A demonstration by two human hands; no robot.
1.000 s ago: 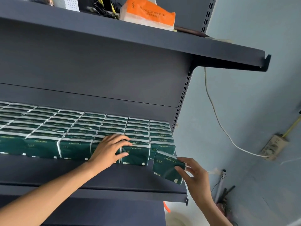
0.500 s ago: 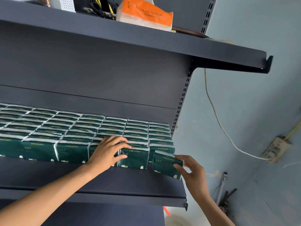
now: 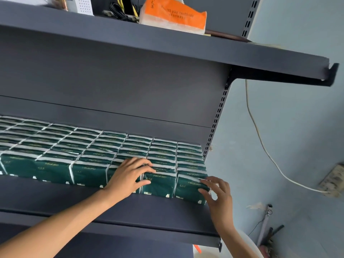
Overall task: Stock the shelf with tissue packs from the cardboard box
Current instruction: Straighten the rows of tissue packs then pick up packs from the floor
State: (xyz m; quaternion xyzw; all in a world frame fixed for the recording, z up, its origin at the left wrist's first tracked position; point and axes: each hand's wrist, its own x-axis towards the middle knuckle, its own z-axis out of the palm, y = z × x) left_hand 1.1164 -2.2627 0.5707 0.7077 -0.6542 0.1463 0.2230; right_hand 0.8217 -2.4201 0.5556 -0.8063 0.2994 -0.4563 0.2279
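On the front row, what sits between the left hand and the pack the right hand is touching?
One green tissue pack stands between the left hand and the end pack under the right hand. The head view shows it; left fingers overlap its edge.

A shop: slotted metal shelving [image 3: 216, 125] stocked with tissue packs [image 3: 89, 146].

The dark gray shelf [image 3: 130, 207] held rows of green tissue packs [image 3: 89, 155], side by side, touching.
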